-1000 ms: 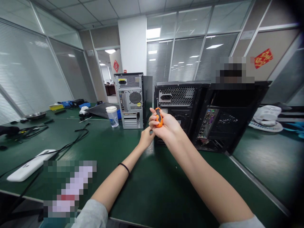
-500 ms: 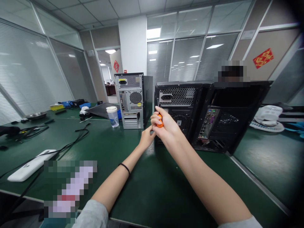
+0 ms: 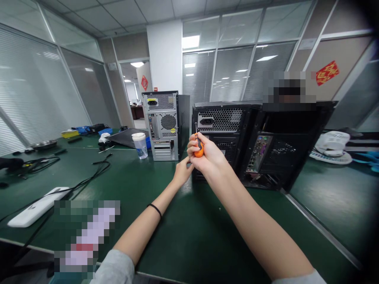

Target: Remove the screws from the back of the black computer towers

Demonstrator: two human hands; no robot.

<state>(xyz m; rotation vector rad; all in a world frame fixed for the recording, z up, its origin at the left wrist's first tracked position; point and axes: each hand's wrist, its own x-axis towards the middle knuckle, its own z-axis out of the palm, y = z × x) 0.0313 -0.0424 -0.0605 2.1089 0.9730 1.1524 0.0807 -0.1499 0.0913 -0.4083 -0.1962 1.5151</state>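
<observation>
My right hand (image 3: 205, 152) is closed round the orange and black handle of a screwdriver (image 3: 199, 148). Its thin shaft points up and away, the tip at the upper left rear edge of a black computer case (image 3: 220, 115). Behind and below it, my left hand (image 3: 182, 172) is by the lower left edge of that case, thumb and forefinger curled together. My right hand partly covers its fingers, so what they grip is hidden.
A silver computer case (image 3: 164, 122) stands to the left, beside a lidded plastic cup (image 3: 140, 145). An opened black case (image 3: 275, 154) adjoins on the right. Cables (image 3: 89, 177) and a white power strip (image 3: 38, 207) lie at left. A person's blurred head (image 3: 288, 90) shows behind.
My right thumb has come down and bent over the handle. The screwdriver handle has turned in my grip, showing more of its black part. My left hand stays in place.
</observation>
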